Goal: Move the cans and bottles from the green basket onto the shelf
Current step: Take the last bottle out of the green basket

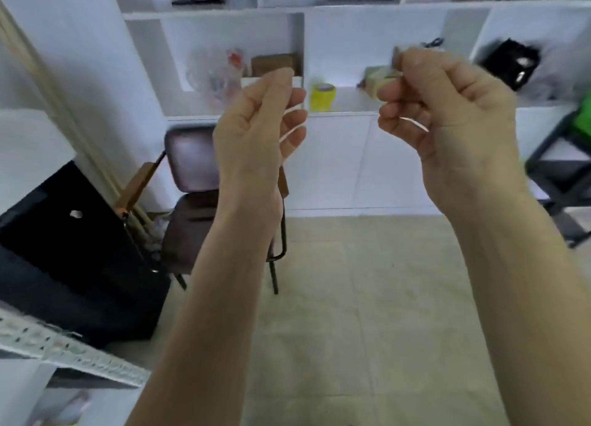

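1. A white shelf unit (367, 13) spans the far wall from 10 to 2 o'clock, its cubbies holding blurred items.
2. A dark chair (192, 208) stands on the floor at 9 o'clock, behind the left forearm.
3. The left hand (259, 128) is raised at 11 o'clock, fingers loosely curled, holding nothing.
4. The right hand (447, 112) is raised at 1 o'clock, fingers curled in, empty as far as the blur allows.
5. A green shape (583, 118), perhaps the basket, is cut off at 3 o'clock; no cans or bottles can be made out.
6. A yellow tape roll (323, 97) sits in a cubby at 12 o'clock, between the hands.
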